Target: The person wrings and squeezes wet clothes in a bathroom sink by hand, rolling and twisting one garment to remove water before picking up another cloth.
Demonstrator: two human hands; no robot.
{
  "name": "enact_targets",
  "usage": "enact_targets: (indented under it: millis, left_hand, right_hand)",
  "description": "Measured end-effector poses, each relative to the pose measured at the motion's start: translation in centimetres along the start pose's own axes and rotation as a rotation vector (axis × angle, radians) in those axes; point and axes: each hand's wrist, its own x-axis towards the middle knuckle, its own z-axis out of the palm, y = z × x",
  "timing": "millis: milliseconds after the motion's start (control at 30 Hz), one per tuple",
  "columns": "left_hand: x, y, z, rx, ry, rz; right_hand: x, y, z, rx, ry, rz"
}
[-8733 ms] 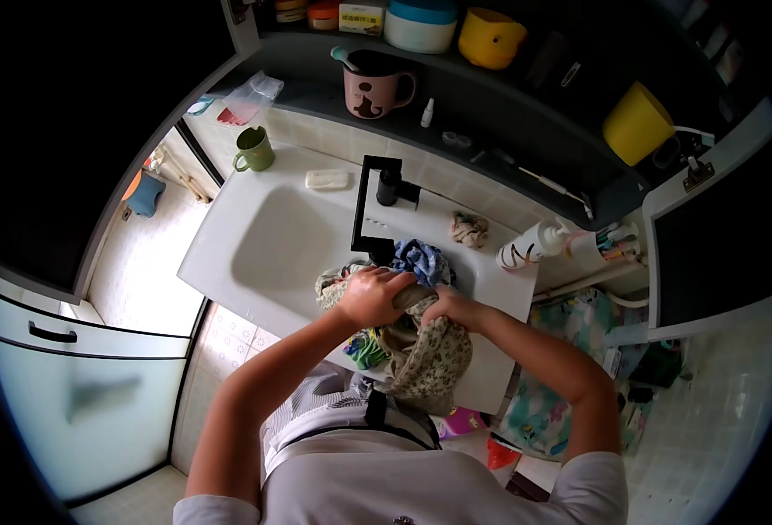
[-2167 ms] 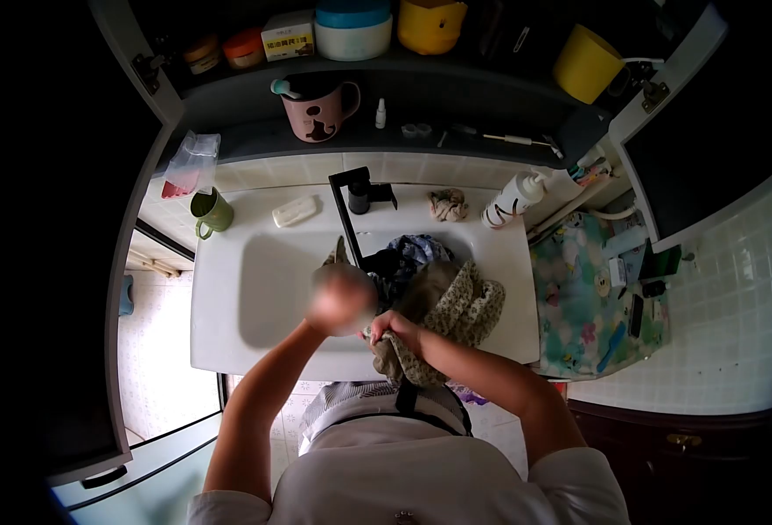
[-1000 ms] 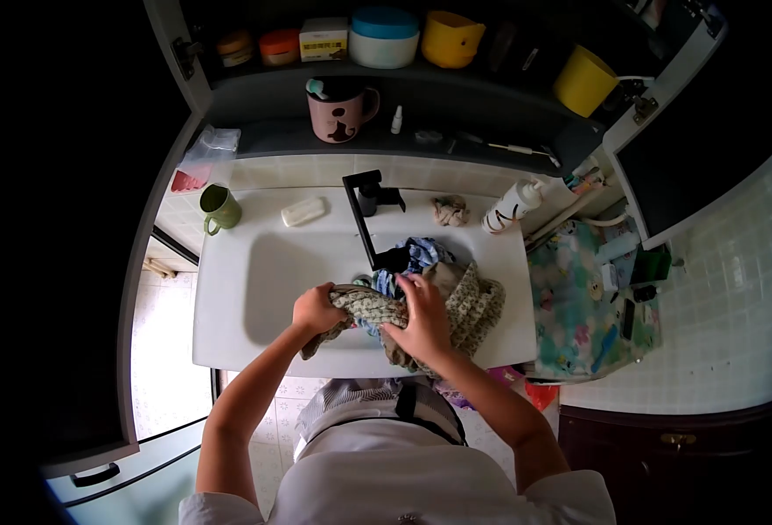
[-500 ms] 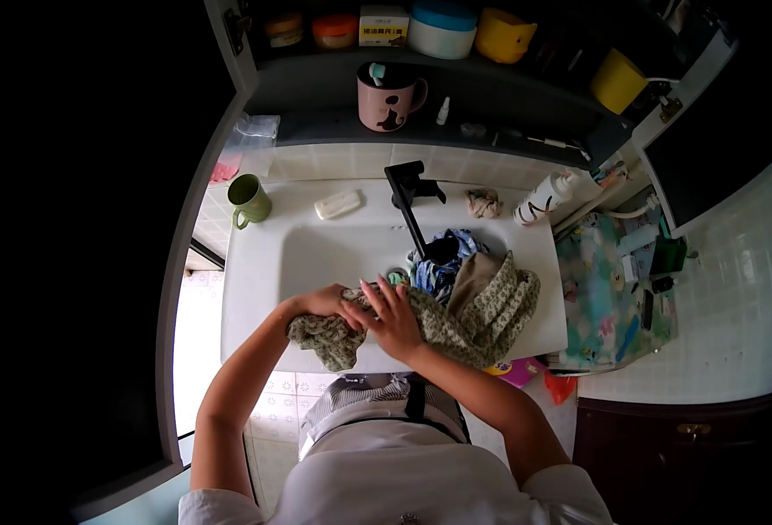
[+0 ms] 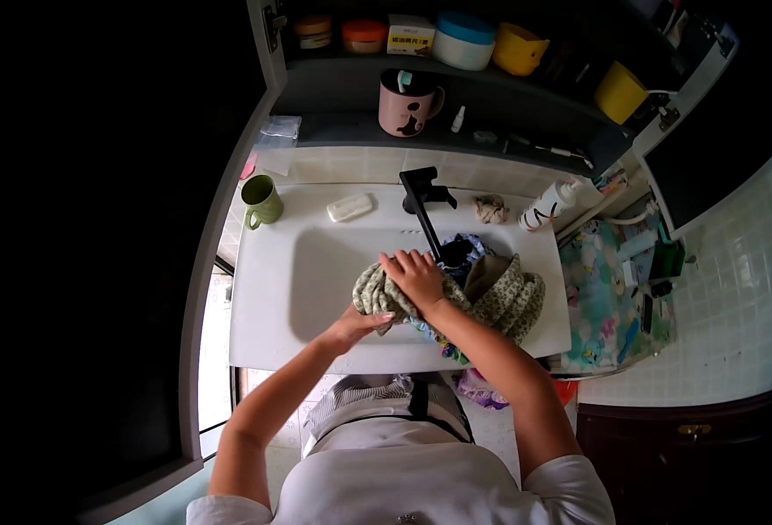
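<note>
While my left hand (image 5: pixel 356 329) props up the near side of the bunch from below, my right hand (image 5: pixel 416 282) lies over the top of it, so the patterned cloth (image 5: pixel 371 290) is sandwiched between the two. From this end of the feed I'd say the left one is clamped on the fabric, with a fingertip or two showing along the near edge and the rest tucked under where I can't see. My right fingers are slightly apart and draped across the folds, but the thumb is hidden, so I honestly can't tell if it's gripping or only pressing.

As for where the cloth is, the wadded end is up over the right part of the white basin (image 5: pixel 320 289), and the rest trails off under my right wrist into a heap on the right side of the sink. A plain brown piece (image 5: pixel 488 275) and some blue fabric (image 5: pixel 466 248) are in that heap too, right by the end of the black faucet (image 5: pixel 424 208).

Along the back ledge I've got a green mug (image 5: pixel 263 203) in the left corner, a white soap bar (image 5: pixel 351 207), then past the faucet a small crumpled cloth (image 5: pixel 492 209) and a white pump bottle (image 5: pixel 547 207).
</note>
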Motion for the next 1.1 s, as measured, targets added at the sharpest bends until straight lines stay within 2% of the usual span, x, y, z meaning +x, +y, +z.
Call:
enact_targets:
  millis: [133, 167, 267, 367, 467, 500, 600, 700, 800, 833, 967, 1067, 1100]
  left_hand:
    - [1.2, -2.4, 2.0, -0.283, 0.048, -0.017]
    - [1.3, -2.3, 2.8, -0.327, 0.065, 0.042]
    - [1.5, -1.6, 2.8, -0.14, 0.113, -0.042]
    - [2.1, -1.2, 1.7, 0.273, 0.1, 0.141]
    - [1.3, 1.0, 1.1, 1.255, 0.395, 0.287]
    - [2.3, -0.4, -2.0, 1.474, 0.401, 0.39]
    - [2.8, 0.6, -3.6, 1.708, 0.422, 0.075]
    - [4.7, -2.6, -9.1, 1.947, 0.568, 0.664]
    - [6.3, -0.3, -9.8, 1.839, 0.394, 0.936]
    - [6.6, 0.1, -9.8, 1.8, 0.374, 1.098]
    - [7.9, 0.2, -9.8, 1.837, 0.313, 1.201]
    - [9.3, -0.6, -10.2, 1.814, 0.272, 1.26]
    - [9.7, -0.8, -10.1, 1.81, 0.27, 1.278]
  right_hand:
    - [0.3, -1.7, -0.6, 0.028, -0.03, 0.004]
    - [0.3, -1.9, -0.6, 0.045, -0.029, 0.028]
    - [0.2, -1.6, -0.6, 0.02, -0.065, 0.01]
    - [0.4, -0.7, -1.6, 0.057, -0.148, -0.03]
    - [0.8, 0.5, -2.5, 0.073, -0.275, -0.092]
    - [1.1, 0.8, -3.4, 0.095, -0.319, -0.139]
    - [1.7, 0.6, -3.1, 0.261, -0.734, 0.005]
    - [2.2, 0.5, -2.7, 0.372, -0.767, 0.136]
    - [2.6, 0.7, -2.0, 0.505, -0.861, 0.262]
    - [2.6, 0.9, -1.6, 0.552, -0.899, 0.309]
    - [0.7, 2.0, -0.1, 1.23, -0.929, 0.648]
    - [-0.6, 2.1, -0.1, 1.463, -0.983, 0.931]
    - [-1.3, 2.2, 0.1, 1.56, -0.983, 0.93]
